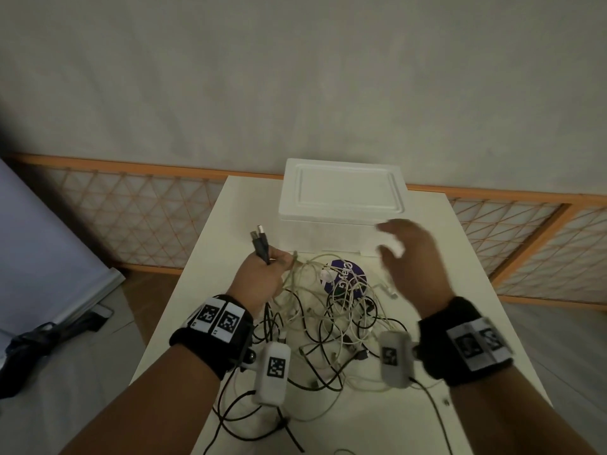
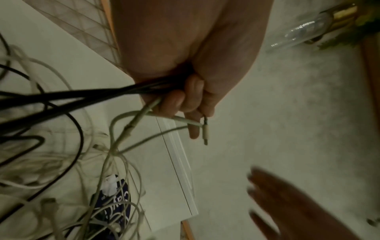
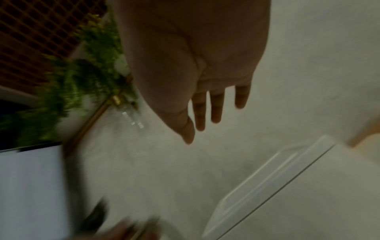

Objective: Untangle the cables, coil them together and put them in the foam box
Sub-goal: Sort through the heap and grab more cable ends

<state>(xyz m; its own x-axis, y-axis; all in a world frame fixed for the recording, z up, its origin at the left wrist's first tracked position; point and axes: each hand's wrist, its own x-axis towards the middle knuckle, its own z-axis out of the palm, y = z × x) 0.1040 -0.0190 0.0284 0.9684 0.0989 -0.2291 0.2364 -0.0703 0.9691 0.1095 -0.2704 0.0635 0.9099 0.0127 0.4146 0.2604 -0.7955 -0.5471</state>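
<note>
I am looking down at a white table [image 1: 443, 257] standing against a pale wall [image 1: 295, 77], with an orange-framed lattice panel [image 1: 115, 205] running along the floor behind it. A white board [image 1: 39, 257] is leaning at the far left, and something dark is lying on the floor below it. The right wrist view is catching blurred green foliage [image 3: 86, 68] and a small clear bottle [image 3: 131, 116].

The foam box [image 1: 341, 208] is sitting at the far end of the table with its lid on. The cables [image 1: 328, 326], black and white ones, are lying in a loose tangle on the table just in front of it, partly covering a round dark blue sticker [image 1: 345, 274].

My left hand [image 1: 262, 274] is hovering over the left side of the tangle, its fingers [image 2: 179, 100] curling round a bundle of black leads and a few white ones; two black plugs [image 1: 259, 241] are sticking up out of the fist toward the box. My right hand [image 1: 410, 254] is hanging in the air near the box's right front corner, blurred, fingers [image 3: 216, 105] spread and holding nothing, well apart from the left.
</note>
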